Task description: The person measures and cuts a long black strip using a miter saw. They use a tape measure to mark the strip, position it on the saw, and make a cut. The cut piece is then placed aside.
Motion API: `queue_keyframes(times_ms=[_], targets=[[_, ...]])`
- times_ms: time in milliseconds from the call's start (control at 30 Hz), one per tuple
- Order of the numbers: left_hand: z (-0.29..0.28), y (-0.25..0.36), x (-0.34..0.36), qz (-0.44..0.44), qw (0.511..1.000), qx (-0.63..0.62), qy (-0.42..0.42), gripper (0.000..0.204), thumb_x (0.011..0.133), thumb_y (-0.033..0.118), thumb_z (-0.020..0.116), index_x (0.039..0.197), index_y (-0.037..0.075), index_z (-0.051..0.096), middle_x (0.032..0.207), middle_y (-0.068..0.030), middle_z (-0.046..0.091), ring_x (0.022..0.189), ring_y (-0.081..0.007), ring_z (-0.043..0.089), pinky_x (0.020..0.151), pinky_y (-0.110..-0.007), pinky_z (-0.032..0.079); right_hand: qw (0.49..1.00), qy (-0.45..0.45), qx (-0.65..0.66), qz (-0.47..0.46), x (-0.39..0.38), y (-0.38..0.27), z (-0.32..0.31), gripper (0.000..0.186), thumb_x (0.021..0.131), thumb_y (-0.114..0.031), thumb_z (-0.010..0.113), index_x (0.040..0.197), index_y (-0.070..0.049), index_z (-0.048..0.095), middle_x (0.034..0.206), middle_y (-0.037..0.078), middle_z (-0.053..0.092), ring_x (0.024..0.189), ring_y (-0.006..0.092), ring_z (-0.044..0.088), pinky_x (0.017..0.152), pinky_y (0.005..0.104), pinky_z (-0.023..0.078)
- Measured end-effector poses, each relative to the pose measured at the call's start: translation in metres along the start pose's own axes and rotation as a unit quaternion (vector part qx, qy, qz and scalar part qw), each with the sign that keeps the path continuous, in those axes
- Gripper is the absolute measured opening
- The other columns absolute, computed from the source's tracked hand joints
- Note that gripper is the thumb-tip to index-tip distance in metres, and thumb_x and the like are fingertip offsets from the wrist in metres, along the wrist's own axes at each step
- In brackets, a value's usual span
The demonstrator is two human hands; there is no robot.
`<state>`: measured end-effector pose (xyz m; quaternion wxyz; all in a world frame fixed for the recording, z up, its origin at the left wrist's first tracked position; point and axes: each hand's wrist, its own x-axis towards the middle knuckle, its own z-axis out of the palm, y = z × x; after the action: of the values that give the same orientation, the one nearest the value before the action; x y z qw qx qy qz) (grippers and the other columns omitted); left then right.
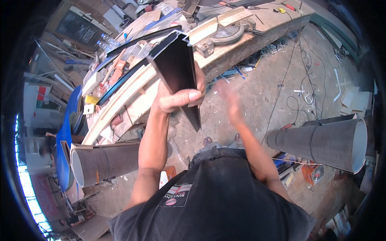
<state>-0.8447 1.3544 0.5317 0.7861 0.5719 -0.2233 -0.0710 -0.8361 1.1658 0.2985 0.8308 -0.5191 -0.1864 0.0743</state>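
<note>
My left hand [181, 96] is wrapped round a black metal channel profile [175, 66], thumb across its near face. The profile is raised in front of me, its cut upper end showing a stepped silvery edge and its narrow lower end pointing down toward the floor. To its right, my right hand [232, 106] is in the air, apart from the profile. Motion smears its fingers, so their state and anything in them cannot be made out. Behind the profile is a wooden workbench [277, 18], with a round metal saw base [229, 36] and pale wood strips [120, 104] on it.
Large dark tubes with pale rims lie on either side of me, one at left [116, 162] and one at right [317, 140]. Loose cables [307, 96] and scraps lie on the concrete floor. A long black strip [144, 38] and plastic bottles [106, 42] are on the bench.
</note>
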Motion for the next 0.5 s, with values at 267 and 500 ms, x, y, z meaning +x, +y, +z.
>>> queue_keyframes(times_ms=[267,500], targets=[[-0.005,-0.019,0.012,-0.016,1.0,-0.011,0.004,0.034,0.082,0.016,0.086,0.095,-0.001,0.06,0.076,-0.0064,0.057,0.06,-0.0141,0.054,0.053,-0.03,0.044,0.982,-0.072,-0.172,-0.042,0.005,0.026,-0.025,0.065,0.11,-0.033,0.05,0.165,-0.001,0.039,0.163,0.017,0.051,0.144,0.0282,0.053,0.113,0.0451,0.045],[0.031,-0.041,0.039,0.022,0.996,0.068,0.049,0.034,0.081,0.018,0.087,0.09,0.0,0.059,0.068,-0.0083,0.057,0.054,-0.0162,0.054,0.052,-0.034,0.049,0.971,-0.103,-0.215,0.004,-0.021,0.05,-0.033,0.089,0.098,-0.043,0.074,0.165,-0.001,0.034,0.16,0.024,0.051,0.152,0.0339,0.045,0.118,0.0465,0.043]])
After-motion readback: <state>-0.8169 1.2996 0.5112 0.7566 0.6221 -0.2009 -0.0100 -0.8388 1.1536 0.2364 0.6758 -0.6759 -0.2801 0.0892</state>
